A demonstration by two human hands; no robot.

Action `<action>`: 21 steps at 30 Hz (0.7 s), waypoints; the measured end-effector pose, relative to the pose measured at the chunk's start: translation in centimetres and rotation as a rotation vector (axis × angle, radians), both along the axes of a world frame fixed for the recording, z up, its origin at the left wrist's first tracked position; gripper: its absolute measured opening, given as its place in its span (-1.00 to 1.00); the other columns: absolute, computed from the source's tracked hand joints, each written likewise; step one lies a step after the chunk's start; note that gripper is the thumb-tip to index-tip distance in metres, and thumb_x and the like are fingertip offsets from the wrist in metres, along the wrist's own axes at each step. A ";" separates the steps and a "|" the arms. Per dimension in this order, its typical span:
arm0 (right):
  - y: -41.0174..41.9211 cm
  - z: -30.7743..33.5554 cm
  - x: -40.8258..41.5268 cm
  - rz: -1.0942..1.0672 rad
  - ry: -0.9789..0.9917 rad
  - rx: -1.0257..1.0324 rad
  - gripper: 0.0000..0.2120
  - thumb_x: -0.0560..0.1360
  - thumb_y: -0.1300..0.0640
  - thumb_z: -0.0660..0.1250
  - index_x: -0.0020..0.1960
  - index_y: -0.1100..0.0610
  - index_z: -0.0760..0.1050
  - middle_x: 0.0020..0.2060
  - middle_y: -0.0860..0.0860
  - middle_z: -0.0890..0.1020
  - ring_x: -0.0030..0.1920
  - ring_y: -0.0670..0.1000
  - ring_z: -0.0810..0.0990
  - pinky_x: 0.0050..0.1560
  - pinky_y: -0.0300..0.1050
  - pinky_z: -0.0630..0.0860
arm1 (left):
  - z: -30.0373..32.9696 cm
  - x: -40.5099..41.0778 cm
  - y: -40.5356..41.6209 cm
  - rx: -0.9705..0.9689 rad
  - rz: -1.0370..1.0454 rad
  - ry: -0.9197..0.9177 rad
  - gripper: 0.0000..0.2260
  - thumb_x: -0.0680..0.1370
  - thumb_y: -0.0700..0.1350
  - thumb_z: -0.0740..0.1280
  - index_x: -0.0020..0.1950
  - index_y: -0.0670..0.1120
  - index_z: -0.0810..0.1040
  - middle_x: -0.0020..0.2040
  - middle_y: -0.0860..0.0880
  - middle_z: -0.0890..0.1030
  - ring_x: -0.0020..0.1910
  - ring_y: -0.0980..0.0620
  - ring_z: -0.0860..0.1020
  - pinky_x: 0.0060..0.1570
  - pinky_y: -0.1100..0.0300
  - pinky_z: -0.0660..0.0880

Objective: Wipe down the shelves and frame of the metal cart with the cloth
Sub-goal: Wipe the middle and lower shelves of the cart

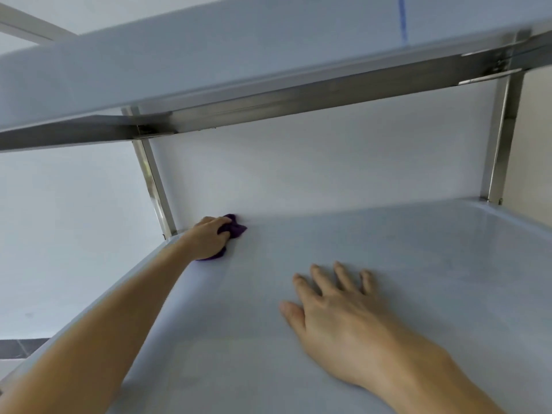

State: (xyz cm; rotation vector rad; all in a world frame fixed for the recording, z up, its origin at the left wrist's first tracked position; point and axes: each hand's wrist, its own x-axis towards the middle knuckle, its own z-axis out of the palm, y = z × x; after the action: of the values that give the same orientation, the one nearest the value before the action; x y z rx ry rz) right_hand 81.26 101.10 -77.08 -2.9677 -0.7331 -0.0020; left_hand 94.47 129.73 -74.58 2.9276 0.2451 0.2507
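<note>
I look at a pale metal cart shelf (418, 264) from close above it. My left hand (207, 237) reaches to the shelf's far left corner and grips a bunched purple cloth (236, 229), which lies against the shelf surface. My right hand (337, 315) lies flat on the middle of the shelf, fingers spread and straight, holding nothing. An upper shelf (209, 64) of the cart runs across the top of the view.
Shiny metal uprights stand at the back left (155, 186) and back right (504, 138) corners, joined by a metal crossbar (298, 98) under the upper shelf. A pale wall is behind the cart. Dark floor (18, 348) shows at lower left.
</note>
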 end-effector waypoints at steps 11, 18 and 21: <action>-0.2 1.0 -0.4 0.003 -0.015 0.077 -0.55 0.69 -0.09 -0.11 0.48 0.07 0.22 0.46 0.09 0.29 0.50 0.22 0.16 0.45 0.33 0.07 | 0.6 -4.1 -8.8 -0.081 -0.224 0.029 -0.60 0.61 0.13 0.20 0.47 0.23 0.33 0.51 0.15 0.29 0.46 -0.02 0.28 0.43 0.06 0.18; -5.1 2.8 2.0 -0.148 -0.023 0.251 -0.70 0.58 0.28 0.13 0.22 0.09 0.53 0.21 0.12 0.55 0.17 0.19 0.56 0.13 0.01 0.53 | 0.5 -11.2 -13.8 -0.177 -0.405 0.004 -0.61 0.61 0.03 0.19 0.43 0.32 0.33 0.48 0.25 0.30 0.44 0.07 0.29 0.36 0.18 0.18; -6.5 2.8 2.9 -0.153 0.016 0.240 -0.63 0.61 0.27 0.14 0.33 0.01 0.48 0.34 0.05 0.49 0.30 0.12 0.50 0.26 -0.02 0.47 | 0.9 -15.0 -14.3 -0.240 -0.482 0.041 -0.59 0.57 0.01 0.23 0.33 0.43 0.35 0.37 0.37 0.37 0.32 0.16 0.37 0.28 0.24 0.27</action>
State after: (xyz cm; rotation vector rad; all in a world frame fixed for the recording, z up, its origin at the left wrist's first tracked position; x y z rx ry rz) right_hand 84.13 94.57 -74.26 -2.7808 -0.4658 -0.0711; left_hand 79.47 115.38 -73.63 2.6498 -0.3953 0.0792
